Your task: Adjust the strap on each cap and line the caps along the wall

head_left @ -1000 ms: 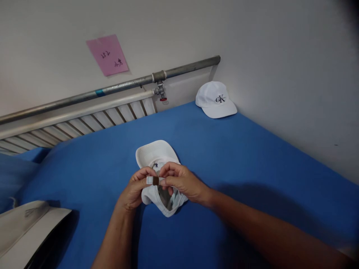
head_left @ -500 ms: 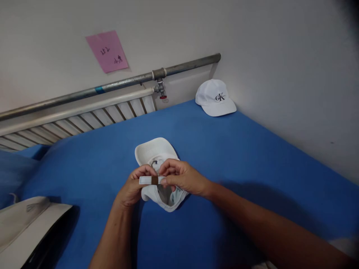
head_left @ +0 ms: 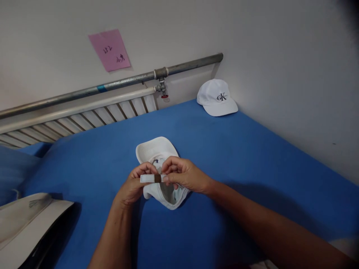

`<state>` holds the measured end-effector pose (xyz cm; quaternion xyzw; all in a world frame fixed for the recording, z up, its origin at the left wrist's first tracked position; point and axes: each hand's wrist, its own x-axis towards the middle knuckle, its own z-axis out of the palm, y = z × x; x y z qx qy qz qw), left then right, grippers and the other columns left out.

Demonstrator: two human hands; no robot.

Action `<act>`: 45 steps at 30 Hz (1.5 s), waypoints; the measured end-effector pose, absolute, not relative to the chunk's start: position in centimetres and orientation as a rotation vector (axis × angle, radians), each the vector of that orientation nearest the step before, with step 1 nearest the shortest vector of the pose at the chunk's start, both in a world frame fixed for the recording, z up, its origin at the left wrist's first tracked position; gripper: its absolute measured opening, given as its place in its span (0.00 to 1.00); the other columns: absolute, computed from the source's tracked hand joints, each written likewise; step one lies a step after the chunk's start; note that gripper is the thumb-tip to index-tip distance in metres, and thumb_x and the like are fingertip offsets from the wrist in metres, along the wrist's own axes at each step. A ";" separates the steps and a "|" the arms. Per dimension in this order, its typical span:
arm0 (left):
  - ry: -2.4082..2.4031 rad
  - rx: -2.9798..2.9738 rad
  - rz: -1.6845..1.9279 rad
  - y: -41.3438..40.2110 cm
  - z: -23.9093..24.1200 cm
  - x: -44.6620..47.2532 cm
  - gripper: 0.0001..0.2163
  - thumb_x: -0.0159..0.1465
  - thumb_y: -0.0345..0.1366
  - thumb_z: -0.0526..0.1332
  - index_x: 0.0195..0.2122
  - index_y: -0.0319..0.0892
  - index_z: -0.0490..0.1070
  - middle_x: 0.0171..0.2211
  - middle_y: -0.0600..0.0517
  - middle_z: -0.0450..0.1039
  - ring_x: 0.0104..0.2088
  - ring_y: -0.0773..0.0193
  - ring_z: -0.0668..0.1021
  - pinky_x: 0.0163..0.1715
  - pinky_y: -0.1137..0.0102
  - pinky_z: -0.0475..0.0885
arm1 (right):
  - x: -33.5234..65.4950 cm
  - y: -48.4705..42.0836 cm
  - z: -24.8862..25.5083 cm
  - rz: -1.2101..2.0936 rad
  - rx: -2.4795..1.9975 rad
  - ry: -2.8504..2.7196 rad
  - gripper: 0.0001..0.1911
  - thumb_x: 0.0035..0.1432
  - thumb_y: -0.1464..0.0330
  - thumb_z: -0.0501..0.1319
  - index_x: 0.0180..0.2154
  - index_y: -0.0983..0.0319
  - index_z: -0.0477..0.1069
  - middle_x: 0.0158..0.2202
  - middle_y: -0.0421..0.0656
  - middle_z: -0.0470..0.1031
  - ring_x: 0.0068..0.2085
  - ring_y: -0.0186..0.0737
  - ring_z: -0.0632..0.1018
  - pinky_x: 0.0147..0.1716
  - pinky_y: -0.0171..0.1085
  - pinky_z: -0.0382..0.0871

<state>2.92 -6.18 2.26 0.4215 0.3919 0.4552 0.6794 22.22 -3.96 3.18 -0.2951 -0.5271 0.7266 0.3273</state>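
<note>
A white baseball cap (head_left: 157, 146) lies upside down on the blue sheet, its brim pointing away from me and its hollow inside showing. Across its back runs a white strap (head_left: 147, 178) with a brown band (head_left: 157, 178) partway along it. My left hand (head_left: 134, 185) is closed on the strap from the left, its fingertips curled behind. From the right, my right hand (head_left: 186, 175) pinches the strap between thumb and fingers, just beside the brown band. The fingers hide part of the cap's inside.
Another white cap (head_left: 214, 98) with black letters sits in the far corner by the wall. A radiator (head_left: 84, 117) and a metal pipe (head_left: 120, 83) run along the back wall, under a pink paper (head_left: 110, 50). A pale object with a dark underside (head_left: 28, 224) stands at lower left.
The brown band now lies slightly nearer my right fingers, with more white strap to its left. Both hands keep their hold, and the whole view has shifted a little.
</note>
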 end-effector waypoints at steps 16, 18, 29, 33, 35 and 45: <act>1.048 1.176 0.918 -6.8 3.4 1.4 0.12 0.60 0.44 0.65 0.38 0.42 0.77 0.31 0.51 0.74 0.30 0.67 0.71 0.31 0.74 0.64 | 23.1 -3.4 3.8 2.033 -0.820 -1.430 0.10 0.49 0.70 0.65 0.36 0.62 0.70 0.22 0.33 0.73 0.14 0.23 0.63 0.10 0.25 0.50; 1.125 1.296 0.876 -6.8 3.9 1.0 0.11 0.62 0.43 0.62 0.40 0.42 0.76 0.32 0.51 0.74 0.32 0.66 0.71 0.34 0.73 0.65 | 23.1 -3.2 3.4 2.040 -0.786 -1.401 0.10 0.49 0.70 0.65 0.36 0.62 0.70 0.19 0.32 0.70 0.14 0.23 0.62 0.10 0.25 0.51; 1.196 1.342 0.969 -6.6 3.9 0.3 0.08 0.62 0.40 0.61 0.34 0.41 0.75 0.30 0.52 0.71 0.33 0.64 0.70 0.34 0.72 0.64 | 22.9 -2.8 2.4 2.017 -0.860 -1.474 0.11 0.49 0.69 0.66 0.36 0.62 0.70 0.19 0.30 0.65 0.13 0.21 0.59 0.11 0.25 0.49; 1.203 1.287 0.987 -6.6 3.7 0.5 0.09 0.61 0.41 0.61 0.33 0.41 0.75 0.29 0.52 0.71 0.31 0.65 0.70 0.32 0.73 0.63 | 23.1 -2.8 2.5 1.988 -0.855 -1.498 0.10 0.50 0.70 0.63 0.37 0.62 0.70 0.22 0.33 0.69 0.15 0.22 0.61 0.13 0.25 0.52; 1.175 1.253 0.950 -6.6 3.7 0.7 0.08 0.59 0.39 0.63 0.36 0.41 0.77 0.29 0.53 0.72 0.29 0.65 0.70 0.31 0.73 0.64 | 23.1 -2.9 2.6 1.966 -0.848 -1.515 0.09 0.50 0.72 0.61 0.37 0.62 0.71 0.22 0.33 0.69 0.17 0.23 0.63 0.14 0.25 0.55; 1.103 1.173 0.760 -6.6 3.5 1.8 0.08 0.48 0.32 0.71 0.31 0.39 0.81 0.27 0.50 0.77 0.25 0.67 0.73 0.26 0.74 0.65 | 23.7 -2.6 2.2 1.961 -0.840 -1.593 0.10 0.49 0.70 0.64 0.36 0.62 0.68 0.23 0.35 0.72 0.20 0.27 0.69 0.18 0.27 0.59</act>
